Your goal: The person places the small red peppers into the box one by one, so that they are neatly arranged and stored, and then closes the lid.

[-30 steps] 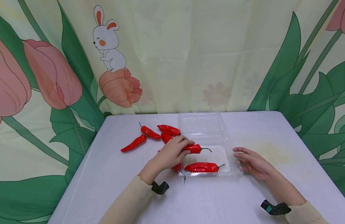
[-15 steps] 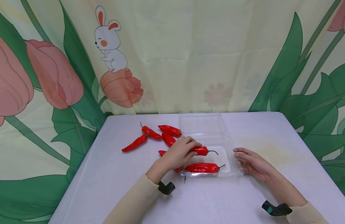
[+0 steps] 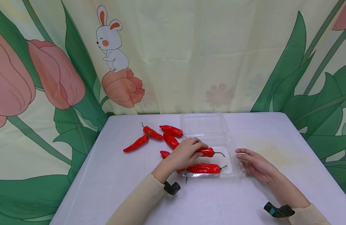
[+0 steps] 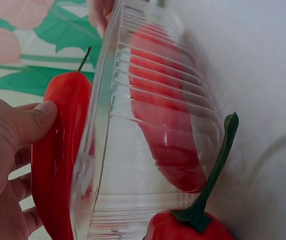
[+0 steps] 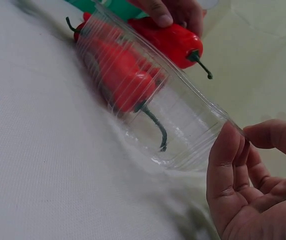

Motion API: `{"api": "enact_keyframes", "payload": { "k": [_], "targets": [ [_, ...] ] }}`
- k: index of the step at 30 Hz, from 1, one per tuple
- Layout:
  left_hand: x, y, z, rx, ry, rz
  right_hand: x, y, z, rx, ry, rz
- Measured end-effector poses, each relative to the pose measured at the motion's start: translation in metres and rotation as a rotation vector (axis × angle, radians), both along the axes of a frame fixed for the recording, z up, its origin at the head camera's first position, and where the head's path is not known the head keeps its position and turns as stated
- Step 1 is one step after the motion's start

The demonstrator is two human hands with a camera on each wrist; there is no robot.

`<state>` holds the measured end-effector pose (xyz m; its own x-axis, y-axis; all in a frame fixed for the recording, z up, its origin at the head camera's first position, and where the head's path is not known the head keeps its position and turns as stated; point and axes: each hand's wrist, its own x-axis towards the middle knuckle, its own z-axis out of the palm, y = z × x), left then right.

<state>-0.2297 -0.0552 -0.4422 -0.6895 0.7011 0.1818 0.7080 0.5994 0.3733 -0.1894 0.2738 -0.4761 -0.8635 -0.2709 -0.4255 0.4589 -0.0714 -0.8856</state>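
Note:
My left hand (image 3: 187, 153) holds a red chili pepper (image 4: 65, 145) between thumb and fingers, over the clear plastic clamshell box (image 3: 230, 159). Its green stem points right in the head view. A second red pepper (image 3: 204, 168) lies inside the box along the near wall, seen through the ribbed side in both wrist views. With thumb and fingertips my right hand (image 5: 258, 175) pinches the rim at the box's right end. The lid (image 3: 204, 124) lies folded back, away from me.
Several more red peppers lie left of the box: one pepper (image 3: 135, 144) farthest left, another (image 3: 152, 132) behind it, and one (image 3: 171, 131) beside the lid. A pepper (image 3: 165, 154) partly hidden by my left hand lies against the box. A printed curtain (image 3: 173, 62) hangs behind the white table.
My left hand has moved right with its pepper, farther over the box. My right hand has stayed at the box's right end. The view has shifted slightly.

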Motion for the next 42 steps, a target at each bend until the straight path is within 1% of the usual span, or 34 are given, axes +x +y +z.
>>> {"api": "enact_keyframes", "payload": {
  "k": [6,14,19,25,29,32,34,39,42],
  "targets": [
    [-0.001,0.005,0.000,0.008,-0.028,0.000,0.001,0.001,0.001,-0.001,0.008,0.008],
    [-0.003,0.014,0.000,-0.006,-0.022,-0.008,-0.001,0.001,0.001,0.015,-0.005,0.006],
    [-0.003,0.019,-0.001,-0.018,-0.032,-0.015,-0.001,0.001,0.001,0.019,-0.004,0.005],
    [-0.001,0.020,-0.001,-0.024,-0.052,-0.017,0.001,0.001,0.002,0.017,-0.002,-0.005],
    [-0.001,0.020,-0.003,-0.055,-0.050,-0.026,0.001,0.001,0.002,0.016,0.003,-0.004],
    [-0.001,0.021,-0.004,-0.084,-0.053,-0.020,0.001,0.001,0.002,0.013,0.006,-0.002],
    [-0.001,0.021,-0.005,-0.091,-0.069,-0.010,0.001,0.001,0.002,0.013,0.005,-0.001],
    [-0.003,0.021,-0.009,-0.077,-0.127,0.006,0.001,0.001,0.002,0.011,0.003,-0.002],
    [-0.003,0.021,-0.011,-0.076,-0.144,0.008,0.002,0.000,0.003,0.009,0.004,-0.002]
  ]
}}
